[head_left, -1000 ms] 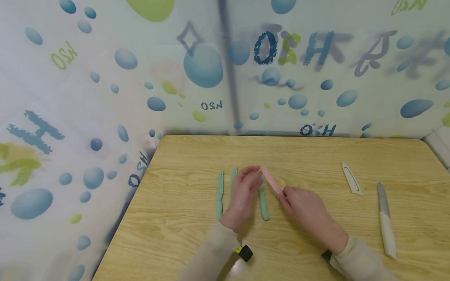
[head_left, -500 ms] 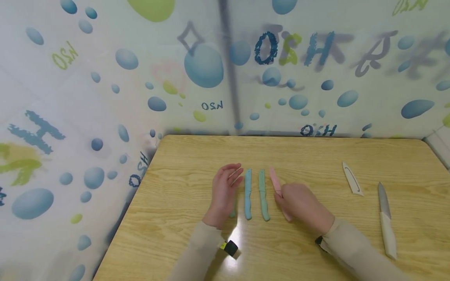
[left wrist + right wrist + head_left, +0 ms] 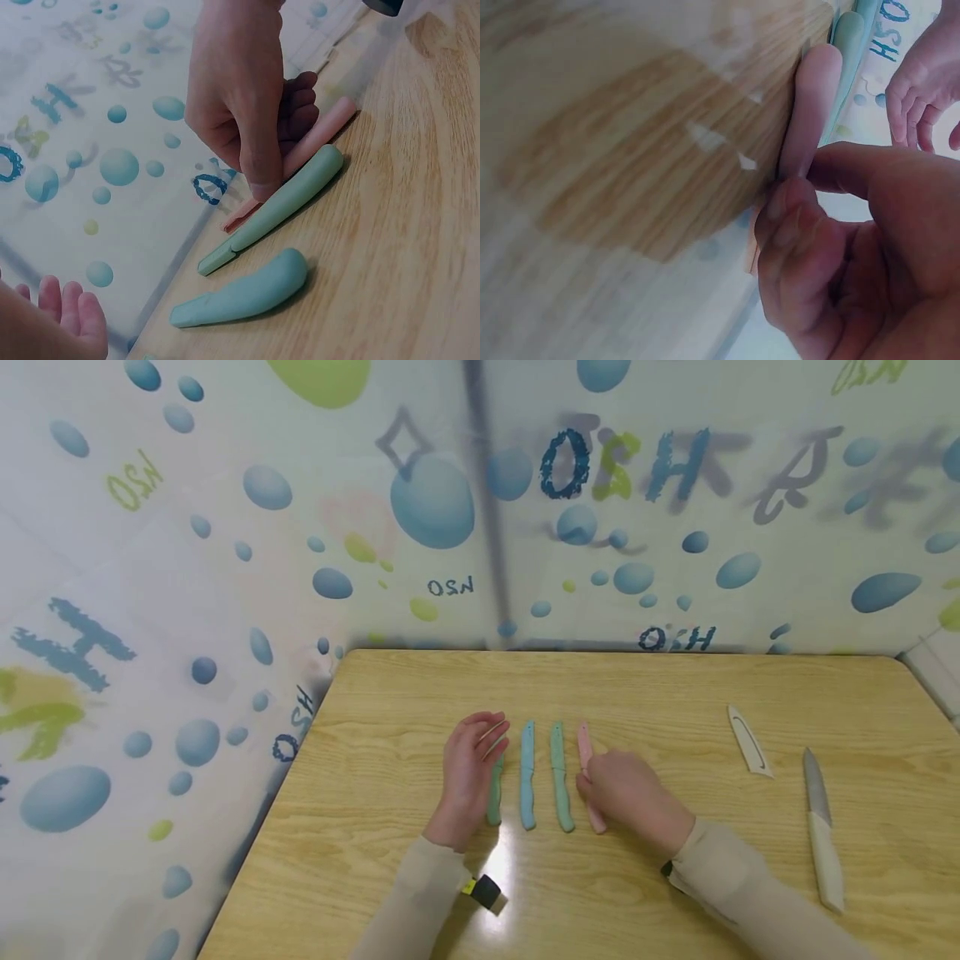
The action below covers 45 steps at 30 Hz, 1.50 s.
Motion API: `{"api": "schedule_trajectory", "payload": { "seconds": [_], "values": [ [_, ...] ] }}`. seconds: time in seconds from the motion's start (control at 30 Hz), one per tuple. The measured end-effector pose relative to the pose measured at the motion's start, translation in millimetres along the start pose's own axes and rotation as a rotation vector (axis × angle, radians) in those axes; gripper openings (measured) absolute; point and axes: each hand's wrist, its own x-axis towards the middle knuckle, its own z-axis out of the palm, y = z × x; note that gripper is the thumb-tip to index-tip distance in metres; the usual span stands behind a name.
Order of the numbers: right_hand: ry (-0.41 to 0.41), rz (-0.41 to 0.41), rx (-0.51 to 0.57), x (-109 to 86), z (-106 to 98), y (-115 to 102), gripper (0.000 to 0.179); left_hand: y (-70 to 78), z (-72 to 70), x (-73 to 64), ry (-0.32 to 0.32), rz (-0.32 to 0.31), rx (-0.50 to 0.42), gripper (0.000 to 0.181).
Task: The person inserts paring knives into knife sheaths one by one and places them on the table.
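Note:
A pink knife (image 3: 584, 739) lies flat on the table at the right end of a row, and my right hand (image 3: 633, 789) pinches it near the middle. In the right wrist view the pink handle (image 3: 817, 90) reaches out past thumb and finger. Left of it are a green knife (image 3: 561, 777), a blue knife (image 3: 528, 777) and another green knife (image 3: 495, 793), roughly parallel with gaps between. My left hand (image 3: 467, 768), its fingers loosely extended, is beside that last green knife and covers part of it. I cannot tell whether they touch, or what lies behind the hand.
On the right of the wooden table (image 3: 390, 693) lie a larger knife with a grey blade and white handle (image 3: 827, 860) and a white blade cover (image 3: 750, 742). A patterned curtain (image 3: 442, 610) rises behind the table's back edge.
My left hand has moved left, uncovering the blue knife. The pink knife, tilted and held by my right hand a second ago, now lies nearly in line with the others.

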Motion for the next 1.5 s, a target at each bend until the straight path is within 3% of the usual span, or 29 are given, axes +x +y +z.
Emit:
{"api": "schedule_trajectory", "payload": {
  "seconds": [0.17,0.4,0.6,0.87,1.0,1.2,1.5],
  "values": [
    [0.020,0.015,0.052,-5.6,-3.9,5.6,0.047,-0.2,-0.2,-0.3,-0.008,0.004,0.013,0.017],
    [0.131,0.100,0.070,-18.8,-33.1,32.2,0.036,-1.0,-3.0,-1.0,0.000,0.000,0.001,0.017],
    [0.236,0.130,0.106,-22.3,-39.0,70.4,0.027,0.6,-4.6,-1.2,0.017,0.013,0.006,0.016],
    [0.335,0.207,-0.037,-24.8,-40.0,131.5,0.037,1.2,-4.4,-1.3,0.020,0.004,0.008,0.017],
    [0.267,0.256,-0.063,-29.3,-45.9,153.1,0.039,0.9,-4.4,-0.1,0.030,0.002,0.005,0.016],
    [0.096,0.287,-0.014,-36.0,-55.8,164.2,0.037,1.1,-4.5,1.3,0.042,-0.004,0.009,0.016],
    [0.070,0.278,0.028,-40.4,-51.8,170.4,0.031,1.9,-5.7,2.4,0.026,0.005,-0.019,0.015]
  ]
}}
